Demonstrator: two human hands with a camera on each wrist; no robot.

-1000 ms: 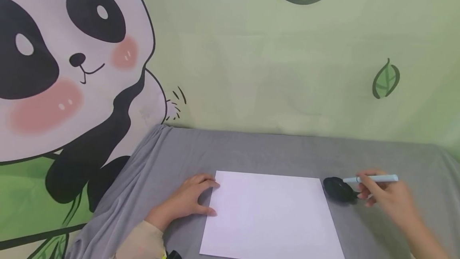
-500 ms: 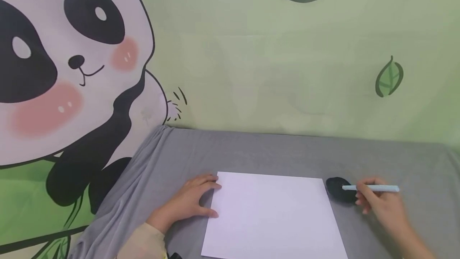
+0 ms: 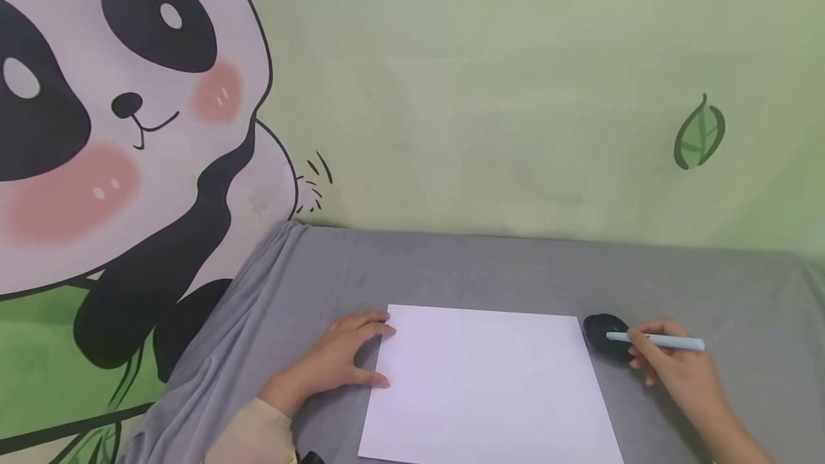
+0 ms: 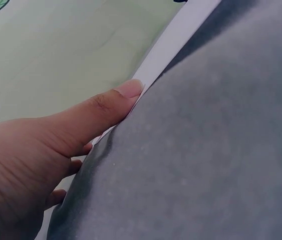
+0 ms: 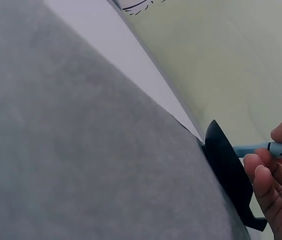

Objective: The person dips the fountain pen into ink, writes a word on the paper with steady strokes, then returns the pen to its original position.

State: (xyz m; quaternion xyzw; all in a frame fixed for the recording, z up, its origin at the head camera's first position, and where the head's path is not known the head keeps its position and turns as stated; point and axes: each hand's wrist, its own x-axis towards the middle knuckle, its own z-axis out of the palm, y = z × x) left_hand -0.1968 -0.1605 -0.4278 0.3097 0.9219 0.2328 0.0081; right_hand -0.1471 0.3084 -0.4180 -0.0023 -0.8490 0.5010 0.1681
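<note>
A white sheet of paper lies on the grey cloth. My left hand rests at its left edge, thumb and fingertips apart on the margin; in the left wrist view the thumb presses on the paper's edge. My right hand pinches a slim light blue pen between thumb and fingers, held nearly level with its tip pointing left. That tip overlaps a small black dish just right of the paper's far corner. The right wrist view shows the dish side-on, with a short handle-like end, the pen behind it.
Grey cloth covers the table and bunches in folds at the left. Behind it stands a pale green wall with a printed panda and leaves. A small black object shows beside the left sleeve.
My right hand has lowered the pen over the black dish and shifted slightly left. The left hand and paper stay put; the head view has moved a little.
</note>
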